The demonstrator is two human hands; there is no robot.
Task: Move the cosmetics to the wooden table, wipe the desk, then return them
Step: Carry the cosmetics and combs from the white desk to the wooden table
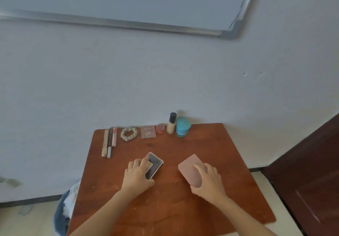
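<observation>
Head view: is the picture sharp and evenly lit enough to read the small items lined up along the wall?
Head view: soft overall, so print on the clear case and slim tubes is unreadable; wide-angle lens bends the whiteboard frame; light is dim and flat, with only a faint shadow behind the teal jar; no glare; left hand and right hand show clearly.

1. A soft, even, rather dim light is cast over the scene, with a cool bluish tint.
2. Faint shadows are thrown behind the bottles [171, 123] at twelve o'clock.
3. The whiteboard frame [117, 22] is bent by wide-angle distortion (details stay slightly blurred).
</observation>
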